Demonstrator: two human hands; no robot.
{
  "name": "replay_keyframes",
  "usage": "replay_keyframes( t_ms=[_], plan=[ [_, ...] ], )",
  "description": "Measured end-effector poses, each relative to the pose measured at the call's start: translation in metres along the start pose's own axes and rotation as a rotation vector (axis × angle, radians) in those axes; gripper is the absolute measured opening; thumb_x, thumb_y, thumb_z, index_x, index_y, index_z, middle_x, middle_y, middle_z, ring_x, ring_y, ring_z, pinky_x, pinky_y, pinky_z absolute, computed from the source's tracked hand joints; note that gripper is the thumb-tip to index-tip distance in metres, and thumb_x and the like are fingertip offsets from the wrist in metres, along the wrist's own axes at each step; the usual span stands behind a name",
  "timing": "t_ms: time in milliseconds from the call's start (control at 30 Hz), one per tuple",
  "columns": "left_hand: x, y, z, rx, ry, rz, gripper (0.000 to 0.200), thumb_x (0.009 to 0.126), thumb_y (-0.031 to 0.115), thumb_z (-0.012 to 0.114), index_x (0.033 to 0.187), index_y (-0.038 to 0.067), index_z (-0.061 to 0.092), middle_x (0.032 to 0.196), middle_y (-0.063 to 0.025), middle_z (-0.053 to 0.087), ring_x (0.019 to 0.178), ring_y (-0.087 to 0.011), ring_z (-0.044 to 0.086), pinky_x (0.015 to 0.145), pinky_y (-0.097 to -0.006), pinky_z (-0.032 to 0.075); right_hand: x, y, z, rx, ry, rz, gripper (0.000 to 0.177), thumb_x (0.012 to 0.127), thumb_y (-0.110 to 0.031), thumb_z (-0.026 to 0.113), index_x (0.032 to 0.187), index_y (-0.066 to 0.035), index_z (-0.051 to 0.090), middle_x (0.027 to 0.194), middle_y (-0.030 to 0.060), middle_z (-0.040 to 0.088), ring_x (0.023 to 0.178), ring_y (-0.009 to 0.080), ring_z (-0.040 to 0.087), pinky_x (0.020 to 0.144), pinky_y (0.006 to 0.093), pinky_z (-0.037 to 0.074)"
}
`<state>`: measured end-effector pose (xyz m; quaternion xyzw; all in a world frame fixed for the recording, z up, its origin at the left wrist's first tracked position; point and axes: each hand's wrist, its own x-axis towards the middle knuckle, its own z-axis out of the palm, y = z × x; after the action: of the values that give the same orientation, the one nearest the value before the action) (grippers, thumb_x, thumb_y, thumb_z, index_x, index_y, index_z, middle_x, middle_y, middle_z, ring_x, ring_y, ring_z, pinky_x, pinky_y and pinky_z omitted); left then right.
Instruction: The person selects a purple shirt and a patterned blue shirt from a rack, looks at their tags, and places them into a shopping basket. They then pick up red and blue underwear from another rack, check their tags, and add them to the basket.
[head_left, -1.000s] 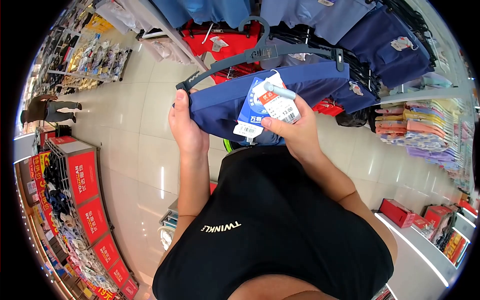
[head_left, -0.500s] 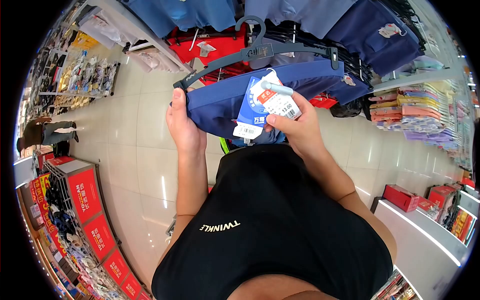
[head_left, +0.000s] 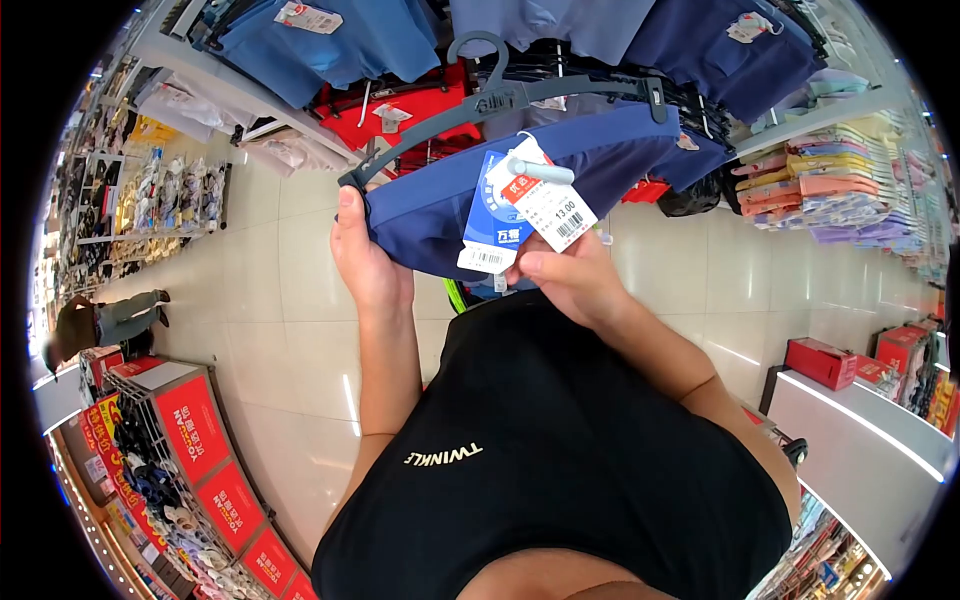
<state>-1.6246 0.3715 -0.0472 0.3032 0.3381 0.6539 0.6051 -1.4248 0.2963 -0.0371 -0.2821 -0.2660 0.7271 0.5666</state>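
Navy blue underpants (head_left: 420, 205) hang from a dark grey plastic clip hanger (head_left: 500, 100) in front of me. My left hand (head_left: 368, 255) grips their left end, thumb on the waistband near the hanger's clip. A blue card tag (head_left: 492, 215) and a white-and-red price tag (head_left: 562, 212) reading 13.00 lie over the front, with a pale pencil-shaped security tag (head_left: 542, 171) across the top. Below them is my right hand (head_left: 578, 278), thumb and fingers closed at the price tag's lower end; some of its fingers are hidden behind.
Blue and navy garments (head_left: 740, 60) hang on the rack ahead, red ones (head_left: 395, 115) below. Folded pastel clothes (head_left: 815, 185) are stacked to the right. Red-panelled bins (head_left: 190, 425) stand at lower left, and a person (head_left: 110, 318) is farther off on that side.
My right hand has slid down from the price tag's side to its lower end, so more of the tag shows. The left hand keeps its grip; the view has shifted slightly.
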Motion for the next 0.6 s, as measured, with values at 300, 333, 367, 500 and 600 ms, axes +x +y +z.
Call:
replay_keyframes(
  t_ms=[300,333,367,500,600],
  plan=[
    [-0.001,-0.006,-0.004,0.013,-0.009,0.001,0.036,0.101,0.031,0.042,0.098,-0.002,0.056,0.092,-0.0118,0.063,0.083,-0.0188,0.063,0.077,-0.0324,0.051,-0.003,0.009,0.001,-0.092,0.034,0.067,0.037,0.082,0.005,0.06,0.118,-0.001,0.052,0.101,0.0095,0.061,0.083,0.0183,0.059,0.072,0.0331,0.049],
    [-0.002,-0.006,-0.004,0.012,-0.005,0.002,0.036,0.101,0.031,0.042,0.098,-0.002,0.056,0.092,-0.0118,0.063,0.083,-0.0188,0.063,0.077,-0.0324,0.051,-0.004,0.009,-0.001,-0.098,0.052,0.082,0.037,0.082,0.005,0.059,0.118,0.0,0.052,0.101,0.01,0.062,0.082,0.0186,0.06,0.072,0.0333,0.05],
    [-0.003,-0.006,-0.003,0.013,0.01,0.006,0.036,0.101,0.031,0.042,0.098,-0.002,0.056,0.092,-0.0118,0.063,0.083,-0.0186,0.063,0.077,-0.0323,0.051,-0.005,0.009,-0.002,-0.099,0.05,0.086,0.037,0.082,0.005,0.059,0.118,0.0,0.052,0.101,0.01,0.062,0.082,0.0186,0.06,0.072,0.0333,0.05],
    [-0.006,-0.001,-0.004,0.018,0.019,0.012,0.036,0.101,0.032,0.043,0.099,-0.002,0.056,0.092,-0.0118,0.063,0.083,-0.0181,0.063,0.077,-0.0321,0.051,-0.005,0.008,-0.01,-0.032,0.047,0.106,0.035,0.084,0.002,0.056,0.118,0.004,0.052,0.099,0.0141,0.063,0.082,0.0228,0.063,0.072,0.0341,0.052],
    [-0.007,0.001,0.0,0.031,0.103,0.03,0.038,0.098,0.037,0.051,0.091,0.0,0.057,0.085,-0.009,0.062,0.075,-0.0144,0.06,0.071,-0.0295,0.049,-0.006,0.0,-0.013,-0.033,0.074,0.119,0.034,0.085,-0.002,0.051,0.119,0.006,0.051,0.098,0.0186,0.064,0.082,0.0269,0.066,0.071,0.0353,0.054]
  ],
)
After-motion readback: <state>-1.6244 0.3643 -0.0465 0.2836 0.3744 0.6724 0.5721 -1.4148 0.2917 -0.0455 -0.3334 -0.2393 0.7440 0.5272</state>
